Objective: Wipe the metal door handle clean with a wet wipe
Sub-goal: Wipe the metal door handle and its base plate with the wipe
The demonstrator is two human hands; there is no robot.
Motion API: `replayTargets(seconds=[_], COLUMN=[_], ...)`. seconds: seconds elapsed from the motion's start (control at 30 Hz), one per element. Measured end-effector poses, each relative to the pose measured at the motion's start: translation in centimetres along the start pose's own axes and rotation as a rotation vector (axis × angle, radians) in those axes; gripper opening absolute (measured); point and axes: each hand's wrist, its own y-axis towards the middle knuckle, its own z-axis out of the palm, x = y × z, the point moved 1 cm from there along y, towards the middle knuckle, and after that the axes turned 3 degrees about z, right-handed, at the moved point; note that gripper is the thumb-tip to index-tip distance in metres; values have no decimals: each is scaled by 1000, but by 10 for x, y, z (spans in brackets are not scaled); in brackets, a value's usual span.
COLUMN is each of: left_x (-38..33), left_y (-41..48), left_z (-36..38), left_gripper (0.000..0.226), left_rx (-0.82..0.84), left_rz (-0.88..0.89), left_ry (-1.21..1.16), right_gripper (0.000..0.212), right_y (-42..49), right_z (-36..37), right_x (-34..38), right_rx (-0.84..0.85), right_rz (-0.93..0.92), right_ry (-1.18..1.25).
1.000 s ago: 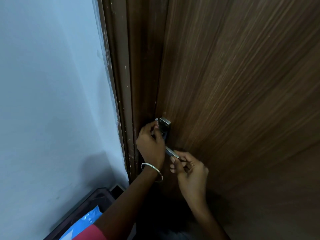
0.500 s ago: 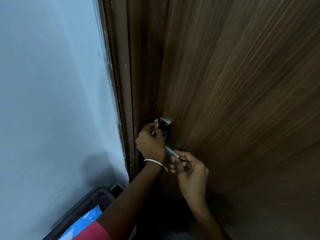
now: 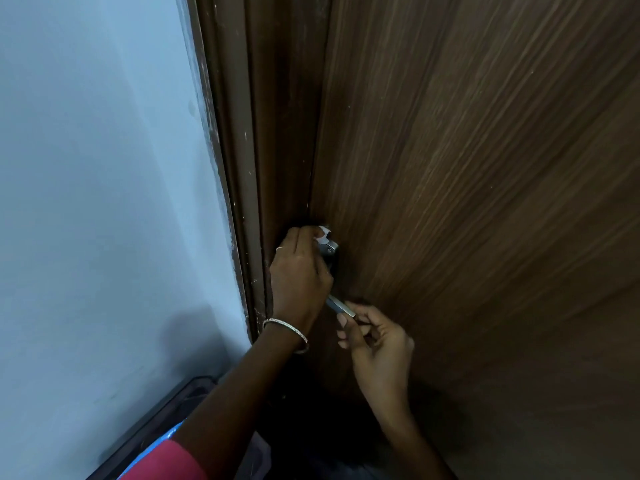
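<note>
A silver metal lever door handle (image 3: 343,306) sits near the left edge of a brown wooden door (image 3: 467,202), with only its plate top and slanting lever tip showing. A crumpled white wet wipe (image 3: 323,233), pinched in the left hand (image 3: 299,275), presses against the plate's upper end. The right hand (image 3: 377,344) pinches the lever tip.

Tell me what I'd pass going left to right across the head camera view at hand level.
Pale blue wall → brown door frame → left hand holding the wet wipe at the door handle → right hand pinching the handle's free end → wooden door.
</note>
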Motion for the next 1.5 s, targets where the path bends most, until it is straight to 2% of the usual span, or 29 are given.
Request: replayTargets(seconds=[0.07,0.2,0.33,0.43,0.5,0.6,0.67,0.9,1.03,1.17,1.33,1.43,1.5], left_x=[2,14,27,39,41,31,23,20,22,23,27,29,26], left_y=[-2,-3,-7,-6,-6,-3,0,-15,-12,-17,-28,-26,-29], left_z=[0,2,6,4,3,3,7,16,11,10,13,11,12], left_gripper=[37,32,24,25,25,27,27,28,32,37,18,19,19], left_rx=[41,19,53,73,45,-80,-157,-109,-97,-17,24,17,-6], left_rz=[86,328,570,668,616,389,286,44,135,385,656,699,596], left_ry=[82,246,291,285,186,0,-27,-31,-29,-42,130,212,140], right_gripper=[23,28,21,18,17,17,19,21,20,18,18,18,19], right_y=[0,-1,-2,-2,-2,-2,-2,-1,0,-1,-1,-1,-1], right_z=[0,1,0,-1,-1,-1,-1,1,1,1,1,0,0], right_x=[-1,2,-1,-2,-1,-2,-3,-4,-4,-3,-3,-3,-4], right_rx=[6,5,-4,2,1,-9,-11,-21,-19,-29,-35,-40,-40], right_rz=[15,6,16,31,20,16,21,26,23,18,12,12,17], right_ry=[5,-3,-41,-37,-37,-39,-38,-29,-21,-23,-30,-31,-13])
